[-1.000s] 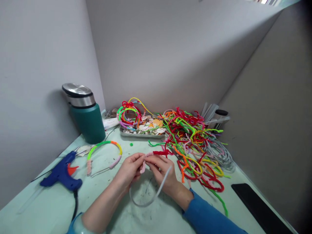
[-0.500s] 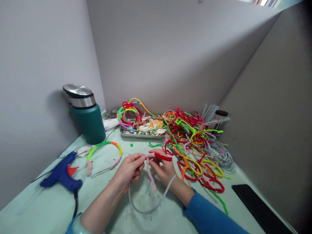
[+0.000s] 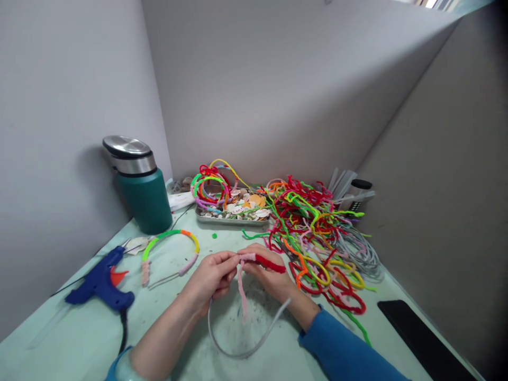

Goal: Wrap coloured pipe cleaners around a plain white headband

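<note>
Headband (image 3: 238, 356), one, is held up between two hands above the surface (image 3: 194, 349). Its wrapped end is pinched by the left hand (image 3: 214, 272) between thumb and index finger, with the other fingers curled in. The right hand (image 3: 272, 278) is narrowly bent, its fingers set behind the wrapped part; whether anything is gripped by it cannot be told. That part is covered in two colours, pink and red, and one pink pipe cleaner (image 3: 243, 296) is left dangling from it. The bare grey length is looped below the hands.

To the left, one multicoloured headband (image 3: 170, 233) and one blue glue gun (image 3: 99, 283) are laid flat; one green bottle (image 3: 145, 201) is stood behind them. Beyond the hands, one metal tray (image 3: 232, 222) is filled with small pieces, and coloured hoops (image 3: 210, 178), too overlapped for counting, are bunched at its left end. To the right, an uncountable heap of pipe cleaners (image 3: 301, 211) is spread beside one grey coil (image 3: 367, 262), one black-lidded container (image 3: 361, 183) and one flat black object (image 3: 424, 341).
</note>
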Demonstrator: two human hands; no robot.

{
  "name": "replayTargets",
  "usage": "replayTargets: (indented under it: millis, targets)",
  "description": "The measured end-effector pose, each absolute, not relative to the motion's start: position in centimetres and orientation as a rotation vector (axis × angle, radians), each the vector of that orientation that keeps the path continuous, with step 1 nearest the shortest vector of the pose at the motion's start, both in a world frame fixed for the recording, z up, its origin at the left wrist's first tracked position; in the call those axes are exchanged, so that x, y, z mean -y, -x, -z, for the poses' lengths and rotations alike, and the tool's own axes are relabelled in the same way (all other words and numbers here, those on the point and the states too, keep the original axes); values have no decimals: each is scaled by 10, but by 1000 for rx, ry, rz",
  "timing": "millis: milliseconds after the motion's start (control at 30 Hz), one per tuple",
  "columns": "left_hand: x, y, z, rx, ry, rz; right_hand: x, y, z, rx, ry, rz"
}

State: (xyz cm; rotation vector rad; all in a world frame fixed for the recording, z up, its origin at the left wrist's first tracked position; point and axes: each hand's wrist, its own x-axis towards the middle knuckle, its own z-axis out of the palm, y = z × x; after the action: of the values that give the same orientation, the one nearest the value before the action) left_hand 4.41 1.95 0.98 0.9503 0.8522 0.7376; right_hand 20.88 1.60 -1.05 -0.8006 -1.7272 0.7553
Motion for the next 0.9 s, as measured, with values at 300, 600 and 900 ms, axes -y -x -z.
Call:
replayTargets:
  millis: [300,600,900]
  targets:
    - [-17,-48,-8,-851,-1007,-736,-11,-203,12,1689,910,-629]
    - [-16,-56,-7,-942,-1195,-759,-6,-199,9,1636,990,-553]
    - [-18,-52,-8,-876,-1123,-769,-7,-199,8,1646,955,-551]
